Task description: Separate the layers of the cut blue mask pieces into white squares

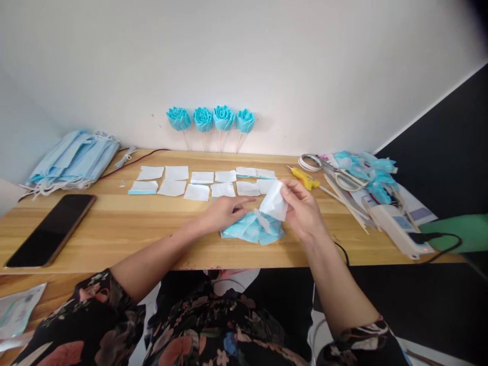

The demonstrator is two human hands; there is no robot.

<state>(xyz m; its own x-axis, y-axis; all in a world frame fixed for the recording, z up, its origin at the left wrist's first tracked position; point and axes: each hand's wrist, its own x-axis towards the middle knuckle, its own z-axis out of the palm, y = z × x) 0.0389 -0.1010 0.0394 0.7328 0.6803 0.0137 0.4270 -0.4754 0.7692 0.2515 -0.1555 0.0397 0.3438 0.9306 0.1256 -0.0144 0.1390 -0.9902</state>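
In my right hand (303, 207) a white piece of mask fabric (275, 202) is pinched between thumb and fingers, held up off the table. Below it lies a loose pile of blue fabric pieces (253, 230) near the table's front edge. My left hand (229, 209) rests at the left side of that pile, index finger stretched out to the right and the thumb apart from it. Behind both hands, white fabric pieces (172, 187) are laid out in two rows, a few with blue edges.
Four blue fabric flowers (203, 120) on sticks lean against the wall. Left are stacked masks (76, 158) and a phone (51, 230). Right are a yellow glue gun (305, 178), tape (309, 162), scissors (348, 179), blue scraps (381, 185) and a power strip (400, 231).
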